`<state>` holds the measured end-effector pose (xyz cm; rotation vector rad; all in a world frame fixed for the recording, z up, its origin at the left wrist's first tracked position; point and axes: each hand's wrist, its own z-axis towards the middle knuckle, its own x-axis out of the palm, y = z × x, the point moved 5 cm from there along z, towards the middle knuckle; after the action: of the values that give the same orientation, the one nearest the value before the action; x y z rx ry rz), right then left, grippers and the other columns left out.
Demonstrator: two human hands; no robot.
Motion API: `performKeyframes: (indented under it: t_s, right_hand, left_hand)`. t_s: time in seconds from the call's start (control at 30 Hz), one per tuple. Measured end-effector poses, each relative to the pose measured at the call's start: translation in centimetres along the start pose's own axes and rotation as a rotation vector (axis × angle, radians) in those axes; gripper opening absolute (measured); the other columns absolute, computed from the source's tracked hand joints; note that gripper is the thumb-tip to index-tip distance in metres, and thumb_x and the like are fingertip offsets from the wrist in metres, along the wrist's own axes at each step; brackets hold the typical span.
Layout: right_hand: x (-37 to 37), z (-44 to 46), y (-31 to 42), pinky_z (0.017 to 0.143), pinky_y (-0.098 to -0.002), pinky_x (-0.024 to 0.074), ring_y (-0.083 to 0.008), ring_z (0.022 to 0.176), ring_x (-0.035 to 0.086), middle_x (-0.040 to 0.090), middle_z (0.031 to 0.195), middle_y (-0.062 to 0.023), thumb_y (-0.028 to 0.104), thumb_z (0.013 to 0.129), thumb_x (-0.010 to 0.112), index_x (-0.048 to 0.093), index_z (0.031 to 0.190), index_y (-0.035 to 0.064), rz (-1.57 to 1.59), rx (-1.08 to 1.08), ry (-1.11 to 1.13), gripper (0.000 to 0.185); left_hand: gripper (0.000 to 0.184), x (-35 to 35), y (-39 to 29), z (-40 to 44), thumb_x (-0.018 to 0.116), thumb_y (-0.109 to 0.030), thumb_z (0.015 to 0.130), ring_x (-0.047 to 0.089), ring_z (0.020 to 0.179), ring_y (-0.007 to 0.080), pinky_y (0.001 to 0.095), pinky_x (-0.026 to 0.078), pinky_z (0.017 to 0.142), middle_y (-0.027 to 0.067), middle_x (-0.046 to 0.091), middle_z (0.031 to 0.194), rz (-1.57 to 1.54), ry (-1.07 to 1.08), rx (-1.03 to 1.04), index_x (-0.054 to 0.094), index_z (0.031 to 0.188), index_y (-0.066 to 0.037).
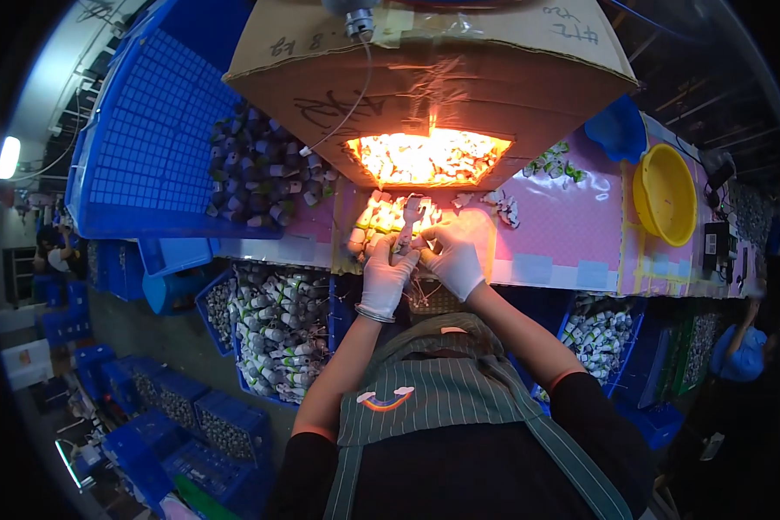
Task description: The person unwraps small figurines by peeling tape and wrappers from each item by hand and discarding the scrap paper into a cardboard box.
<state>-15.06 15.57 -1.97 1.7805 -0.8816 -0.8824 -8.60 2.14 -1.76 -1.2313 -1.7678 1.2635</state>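
Observation:
Both hands wear white gloves and meet at the table's front edge, below the lit opening of a cardboard box. My left hand has its fingers closed around the lower part of a small pale piece. Close beside it on the right, my right hand has thumb and fingers pinched near the same piece; what lies between them is too small to make out. Small white and green pieces lie in the bright light just behind the hands. Many more pieces glow inside the box opening.
A tilted blue crate with dark-looking pieces stands at the left. Crates of white-green pieces sit below the table edge on both sides. A yellow basin and a blue basin are at the right. Another person is at the far right.

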Motion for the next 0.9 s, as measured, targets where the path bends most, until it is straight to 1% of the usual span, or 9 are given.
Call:
performKeyframes:
  t_s: [0.03,0.23,0.37,0.47,0.53,0.6,0.7,0.8,0.9]
  right_hand:
    - [0.2,0.0,0.7,0.063,-0.0361,0.0555,-0.0249,0.078,0.069,0.068,0.083,-0.0113,0.016,0.082,0.072,0.066,0.098,0.0046,-0.322,-0.124,-0.042,0.02]
    - [2.2,-0.1,1.1,0.073,-0.0415,0.054,-0.0325,0.077,0.066,0.068,0.083,-0.0122,0.013,0.075,0.072,0.068,0.099,0.0059,-0.457,-0.285,-0.061,0.025]
    - [2.6,0.0,1.2,0.072,-0.0365,0.0542,-0.0257,0.079,0.067,0.069,0.086,-0.0117,0.014,0.078,0.072,0.067,0.102,0.0036,-0.459,-0.267,-0.051,0.027]
    - [2.8,0.5,0.4,0.074,-0.0269,0.0519,-0.0124,0.092,0.063,0.07,0.101,-0.0094,0.016,0.086,0.07,0.062,0.113,-0.0026,0.305,0.107,0.157,0.034]
    - [2.9,-0.2,2.1,0.074,-0.0267,0.0518,-0.013,0.092,0.062,0.068,0.104,-0.0092,0.015,0.086,0.069,0.061,0.117,-0.0022,0.371,0.162,0.192,0.036]
    - [3.2,-0.4,2.4,0.074,-0.0264,0.0516,-0.0135,0.093,0.062,0.067,0.108,-0.009,0.015,0.087,0.069,0.059,0.12,-0.0019,0.437,0.215,0.225,0.038]
    - [3.8,-0.5,2.1,0.073,-0.024,0.0503,-0.0125,0.095,0.061,0.065,0.114,-0.0094,0.014,0.088,0.067,0.056,0.123,-0.0017,0.463,0.189,0.258,0.04]
    - [4.1,-0.4,1.8,0.074,-0.0238,0.05,-0.0124,0.092,0.061,0.066,0.108,-0.0089,0.012,0.088,0.067,0.058,0.118,-0.0024,0.584,0.116,0.257,0.035]
    - [4.3,-0.6,1.8,0.078,-0.0257,0.0505,-0.0132,0.09,0.062,0.066,0.102,-0.0077,0.009,0.086,0.067,0.059,0.113,-0.0031,0.636,0.213,0.312,0.03]
  left_hand:
    - [0.032,-0.6,0.3,-0.1,0.072,-0.013,0.088,0.059,0.062,0.0068,0.0223,0.047,0.053,0.0028,0.064,0.081,-0.001,-0.009,0.001,0.057,0.114,-0.001]
    - [0.038,-2.7,1.2,-1.2,0.069,-0.012,0.089,0.062,0.069,0.0084,0.0223,0.053,0.059,0.004,0.063,0.092,0.031,0.098,-0.093,0.053,0.122,-0.002]
    - [0.044,-3.7,1.6,-1.6,0.072,-0.009,0.086,0.064,0.074,0.0094,0.0239,0.054,0.063,0.005,0.063,0.097,-0.032,0.105,-0.098,0.052,0.126,-0.003]
    - [0.049,-4.6,1.5,-1.4,0.074,-0.01,0.083,0.064,0.08,0.0118,0.0265,0.054,0.07,0.0068,0.062,0.1,0.045,0.044,-0.028,0.053,0.126,-0.002]
    - [0.052,-4.8,1.9,-1.4,0.076,-0.011,0.08,0.064,0.084,0.014,0.0288,0.053,0.075,0.0083,0.062,0.101,0.113,0.021,-0.023,0.054,0.126,-0.001]
    - [0.054,-4.9,1.4,-1.5,0.076,-0.01,0.077,0.064,0.094,0.0217,0.0334,0.051,0.084,0.0118,0.063,0.105,0.42,-0.096,0.267,0.055,0.126,-0.002]
    - [0.051,-4.8,1.0,-1.6,0.076,-0.011,0.076,0.061,0.104,0.0254,0.0347,0.048,0.092,0.0138,0.064,0.109,0.308,-0.093,0.243,0.058,0.123,-0.003]
    - [0.048,-4.0,-2.1,-2.5,0.077,-0.014,0.077,0.064,0.098,0.0223,0.0337,0.05,0.089,0.0124,0.066,0.104,0.483,-0.027,0.287,0.06,0.121,-0.003]
    - [0.049,-3.7,-2.8,-2.9,0.077,-0.017,0.081,0.064,0.098,0.0159,0.0313,0.051,0.085,0.0101,0.066,0.102,0.381,0.116,0.216,0.059,0.124,-0.001]
